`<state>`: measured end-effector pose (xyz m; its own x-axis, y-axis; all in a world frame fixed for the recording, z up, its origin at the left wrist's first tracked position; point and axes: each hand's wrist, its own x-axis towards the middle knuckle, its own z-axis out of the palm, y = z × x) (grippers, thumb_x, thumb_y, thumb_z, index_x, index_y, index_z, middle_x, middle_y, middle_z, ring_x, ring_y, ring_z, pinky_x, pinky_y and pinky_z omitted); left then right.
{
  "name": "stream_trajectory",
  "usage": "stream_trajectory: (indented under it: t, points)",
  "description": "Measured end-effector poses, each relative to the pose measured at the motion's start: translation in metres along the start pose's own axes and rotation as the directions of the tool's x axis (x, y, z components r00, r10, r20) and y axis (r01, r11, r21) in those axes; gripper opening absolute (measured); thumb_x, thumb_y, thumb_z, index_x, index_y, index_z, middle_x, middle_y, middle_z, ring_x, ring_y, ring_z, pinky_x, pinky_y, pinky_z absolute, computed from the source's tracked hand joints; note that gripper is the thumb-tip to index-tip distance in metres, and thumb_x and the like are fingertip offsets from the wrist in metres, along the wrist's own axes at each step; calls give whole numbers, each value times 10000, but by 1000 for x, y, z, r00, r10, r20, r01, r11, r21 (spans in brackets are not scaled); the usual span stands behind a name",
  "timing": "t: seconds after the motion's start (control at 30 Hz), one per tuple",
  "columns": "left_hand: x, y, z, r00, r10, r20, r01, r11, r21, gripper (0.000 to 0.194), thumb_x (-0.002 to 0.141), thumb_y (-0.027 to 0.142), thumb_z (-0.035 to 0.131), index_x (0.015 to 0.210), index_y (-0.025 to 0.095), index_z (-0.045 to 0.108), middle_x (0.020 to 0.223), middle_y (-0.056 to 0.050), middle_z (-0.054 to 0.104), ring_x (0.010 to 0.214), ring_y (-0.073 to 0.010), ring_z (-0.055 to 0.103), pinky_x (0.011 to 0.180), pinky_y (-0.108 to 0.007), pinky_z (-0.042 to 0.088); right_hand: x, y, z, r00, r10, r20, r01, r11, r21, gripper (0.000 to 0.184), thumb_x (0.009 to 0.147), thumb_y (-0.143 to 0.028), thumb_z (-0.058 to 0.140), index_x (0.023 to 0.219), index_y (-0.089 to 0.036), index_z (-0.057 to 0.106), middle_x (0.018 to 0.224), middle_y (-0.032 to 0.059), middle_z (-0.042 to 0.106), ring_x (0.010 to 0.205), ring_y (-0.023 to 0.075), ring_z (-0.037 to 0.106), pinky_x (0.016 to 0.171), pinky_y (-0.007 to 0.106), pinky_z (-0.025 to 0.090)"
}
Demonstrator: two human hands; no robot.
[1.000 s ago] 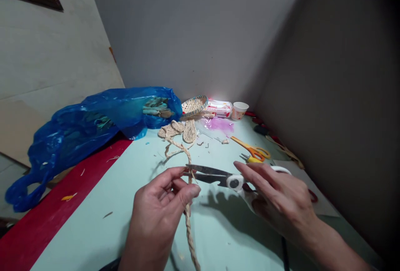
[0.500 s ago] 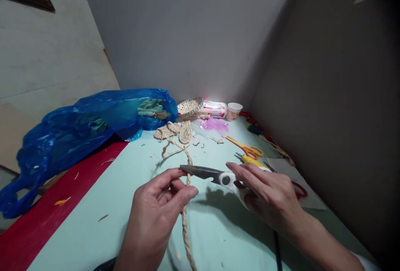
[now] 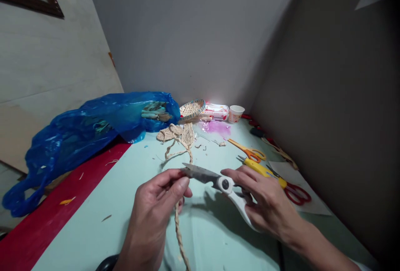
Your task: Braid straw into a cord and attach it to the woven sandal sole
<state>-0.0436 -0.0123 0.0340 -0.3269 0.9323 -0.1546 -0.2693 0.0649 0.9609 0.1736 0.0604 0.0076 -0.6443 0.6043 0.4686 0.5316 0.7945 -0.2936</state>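
Observation:
Between the thumb and fingers of my left hand (image 3: 161,202) is a braided straw cord (image 3: 178,233), which hangs down toward the table's near side. My right hand (image 3: 261,200) grips white-handled scissors (image 3: 225,184), their dark blades pointing left and lying at the cord beside my left fingertips. The blades hide the spot where they meet the cord. Beyond them the cord runs up to loose strands and two small woven straw soles (image 3: 187,134), one lying flat and the other (image 3: 167,133) beside it under some strands.
A blue plastic bag (image 3: 87,117) holding fibre bundles lies at left. A woven basket (image 3: 193,109), a tissue pack (image 3: 217,112) and a paper cup (image 3: 236,113) stand at the back. At right are orange scissors (image 3: 250,151), a yellow-handled tool (image 3: 261,168) and red-handled scissors (image 3: 298,194).
My left thumb has closed in on the cord, and the cord's lower part has swung left. The scissors' handles have spread wider, with the blades still at the cord. The view has shifted slightly.

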Motion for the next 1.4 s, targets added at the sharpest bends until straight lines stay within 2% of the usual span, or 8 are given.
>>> stream_trajectory:
  t: [0.23, 0.6, 0.7, 0.8, 0.93, 1.07, 1.23, 1.4]
  points:
    - [-2, -6, -1, 999, 37, -9, -36, 999, 41, 212, 704, 305, 776, 891, 208, 753, 742, -11, 686, 657, -117, 555, 564, -194, 400, -1, -1, 1, 995, -74, -63, 61, 980, -188, 756, 551, -35, 455, 1282, -226, 468, 923, 44, 583, 690, 176, 572, 579, 270, 391]
    - [-4, -3, 4, 993, 88, 78, -92, 994, 54, 87, 723, 281, 762, 706, 195, 764, 737, -6, 653, 683, -116, 567, 623, -206, 428, -7, 7, 3, 987, -123, -100, 92, 958, -273, 655, 567, -33, 445, 1199, -194, 503, 780, 5, 533, 565, 145, 473, 511, 257, 320]
    - [-4, -3, 4, 996, 75, 54, -77, 996, 34, 92, 688, 274, 793, 752, 209, 783, 753, -3, 658, 690, -113, 574, 633, -203, 436, -8, 8, 6, 987, -116, -109, 88, 969, -231, 611, 596, -10, 446, 1175, -193, 519, 756, -2, 523, 556, 137, 452, 500, 247, 307]
    - [-4, -2, 4, 1000, 15, 22, -16, 1000, 20, 181, 665, 296, 812, 827, 217, 789, 792, -15, 696, 697, -116, 591, 620, -194, 445, -3, 4, 5, 995, -62, -82, 57, 997, -61, 501, 700, -6, 475, 1156, -206, 526, 766, -2, 541, 588, 130, 484, 523, 229, 342]
    - [-3, 0, 3, 999, -4, -43, 5, 999, 31, 224, 678, 338, 803, 859, 207, 781, 807, -28, 728, 671, -104, 583, 574, -174, 430, 5, -3, -3, 992, 36, -121, -26, 996, 81, 290, 830, -193, 627, 1100, -227, 527, 829, 9, 585, 654, 131, 539, 585, 220, 412]
    - [-2, 1, 4, 991, 58, -117, -54, 998, 37, 246, 667, 321, 813, 879, 202, 786, 792, -30, 733, 687, -115, 612, 623, -185, 458, 2, 3, -10, 994, 14, -111, -27, 993, -118, 372, 830, -186, 587, 1193, -223, 517, 957, 61, 615, 690, 163, 579, 595, 265, 434]
    - [-3, 2, 5, 986, 92, -138, -88, 996, 33, 360, 652, 322, 822, 994, 221, 775, 741, -7, 711, 691, -124, 636, 683, -200, 491, -3, 13, -14, 992, -96, -78, 67, 945, -319, 689, 618, -26, 455, 1278, -219, 488, 1004, 77, 635, 704, 192, 612, 591, 295, 442]
    - [-4, 4, 6, 983, 109, -150, -101, 993, 62, 351, 653, 323, 819, 989, 231, 777, 759, -3, 710, 688, -114, 629, 673, -182, 489, -3, 13, -14, 989, -139, -52, 105, 901, -421, 715, 602, -48, 454, 1298, -212, 467, 1017, 79, 645, 673, 201, 615, 563, 309, 429]
